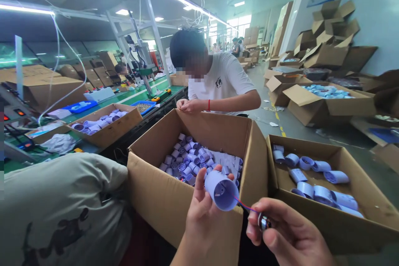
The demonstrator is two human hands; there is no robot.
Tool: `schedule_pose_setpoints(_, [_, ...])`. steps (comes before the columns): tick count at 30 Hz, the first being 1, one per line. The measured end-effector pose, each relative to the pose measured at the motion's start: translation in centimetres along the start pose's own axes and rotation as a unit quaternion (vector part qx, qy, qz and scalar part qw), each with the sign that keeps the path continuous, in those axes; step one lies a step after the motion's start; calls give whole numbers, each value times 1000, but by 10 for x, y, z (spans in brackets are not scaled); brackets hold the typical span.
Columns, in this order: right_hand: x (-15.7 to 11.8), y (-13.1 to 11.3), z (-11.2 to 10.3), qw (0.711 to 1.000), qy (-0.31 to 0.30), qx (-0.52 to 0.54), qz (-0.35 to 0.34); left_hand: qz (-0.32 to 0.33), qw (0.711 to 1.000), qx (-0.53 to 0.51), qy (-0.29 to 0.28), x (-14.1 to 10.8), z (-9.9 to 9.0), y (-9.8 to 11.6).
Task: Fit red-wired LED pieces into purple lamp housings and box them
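Cylinder of pale lavender plastic, hollow with its open mouth toward the viewer (pixel 222 191), sits at the centre of the clock, cradled in the left hand (pixel 199 212), whose fingers and thumb are wrapped around its wall. At 4 o'clock the right hand (pixel 289 226) pinches a small round silvery metal part (pixel 264 222) between thumb and fingers, and thin red and blue wires (pixel 246 205) run from it into the cylinder's mouth. The cylinder is probably light, stiff and smooth enough to slip a little, so a grip around the outer wall, clear of the mouth, suits it. The metal part looks dense for its size and is best held by its rim; the wires are likely soft and the most fragile piece, not to be pulled. At 11 o'clock, a deep brown cardboard carton (pixel 168 199) holds many short lavender plastic pieces (pixel 187 160), with 2 hands of a co-worker (pixel 190 106) at its far edge. At 3 o'clock, a shallow brown cardboard carton (pixel 364 187) holds more lavender cylinders (pixel 322 193).
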State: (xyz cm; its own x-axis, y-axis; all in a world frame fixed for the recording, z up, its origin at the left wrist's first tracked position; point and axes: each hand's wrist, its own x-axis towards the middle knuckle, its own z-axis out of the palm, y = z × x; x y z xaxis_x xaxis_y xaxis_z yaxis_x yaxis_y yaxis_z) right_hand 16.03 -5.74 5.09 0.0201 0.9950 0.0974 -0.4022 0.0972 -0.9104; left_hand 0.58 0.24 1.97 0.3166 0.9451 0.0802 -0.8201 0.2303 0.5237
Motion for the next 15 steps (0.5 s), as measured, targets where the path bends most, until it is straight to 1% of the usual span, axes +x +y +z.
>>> schedule_pose_setpoints(4, [1, 1, 2, 1000, -12, 26, -9, -4, 1000, 4, -3, -1, -5, -1])
schedule_pose_setpoints(9, [3, -2, 7, 999, 3, 34, -37, 0, 1000, 11, -4, -3, -7, 0])
schedule_pose_setpoints(11, [3, -4, 13, 998, 32, 30, -45, -3, 1000, 18, -8, -3, -6, 0])
schedule_pose_setpoints(15, [1, -8, 28, 991, 125, 20, -49, -14, 998, 51, -30, -5, -6, 0])
